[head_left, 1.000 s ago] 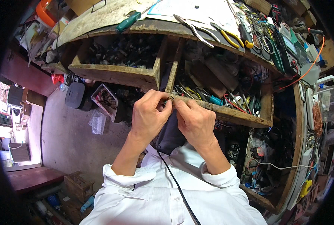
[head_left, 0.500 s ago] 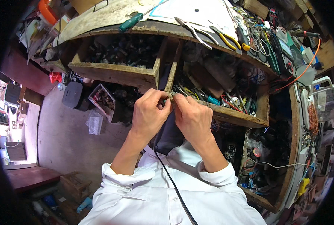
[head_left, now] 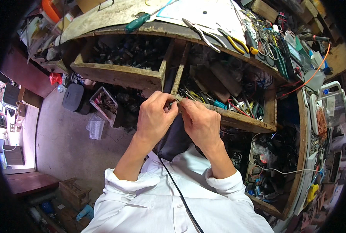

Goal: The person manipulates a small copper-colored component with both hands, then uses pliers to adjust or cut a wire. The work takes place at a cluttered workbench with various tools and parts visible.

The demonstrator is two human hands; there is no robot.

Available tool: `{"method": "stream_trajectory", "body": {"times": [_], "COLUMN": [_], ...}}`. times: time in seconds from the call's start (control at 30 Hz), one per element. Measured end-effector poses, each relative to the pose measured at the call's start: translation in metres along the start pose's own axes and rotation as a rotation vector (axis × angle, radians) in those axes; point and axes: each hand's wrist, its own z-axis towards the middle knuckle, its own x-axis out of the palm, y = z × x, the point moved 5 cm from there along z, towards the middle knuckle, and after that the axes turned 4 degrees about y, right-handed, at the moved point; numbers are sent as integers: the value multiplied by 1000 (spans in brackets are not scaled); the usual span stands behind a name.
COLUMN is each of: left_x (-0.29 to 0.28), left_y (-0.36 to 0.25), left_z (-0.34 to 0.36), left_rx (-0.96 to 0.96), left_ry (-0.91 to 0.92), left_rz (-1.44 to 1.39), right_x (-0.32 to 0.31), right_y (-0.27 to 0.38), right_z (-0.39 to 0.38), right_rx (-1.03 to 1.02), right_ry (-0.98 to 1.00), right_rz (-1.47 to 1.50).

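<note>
My left hand and my right hand are close together before the front corner of an open tool drawer. The fingers of both are bent into pinches, thumbs against forefingers. Whatever lies between the fingertips is tiny and mostly covered by them, so its kind cannot be made out. Inside the drawer, just beyond my right hand, are a teal-handled tool, red wire and several other hand tools. Left of it, another wooden drawer stands pulled out, filled with small dark parts.
On the bench top lie a green-handled screwdriver, pliers with pale handles and yellow-handled pliers. A bin and a dark stool-like object stand on the floor at left. An orange cable loops at the right.
Both hands stay nearly in place, with slight shifts of the fingers. The view has tilted a little; the surroundings sit slightly differently.
</note>
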Motion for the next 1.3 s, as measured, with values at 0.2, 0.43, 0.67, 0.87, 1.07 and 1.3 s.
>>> {"method": "stream_trajectory", "body": {"times": [0.2,0.43,0.67,0.87,1.07,1.3], "left_x": [0,0,1,0,0,0], "left_y": [-2,-1,1,-1,0,-2], "left_z": [0,0,2,2,3,4], "left_rx": [21,3,20,-4,41,5], "left_ry": [-17,-5,-10,4,7,29], "left_rz": [-21,-7,13,35,85,46], "right_x": [1,6,3,3,4,5], "right_y": [4,-6,-7,-6,-6,-5], "right_z": [2,0,-7,-7,-8,-7], "right_rx": [-27,-9,7,0,-25,-15], "right_ry": [51,-73,-101,-124,-129,-127], "right_rz": [-102,140,123,64,46,48]}}
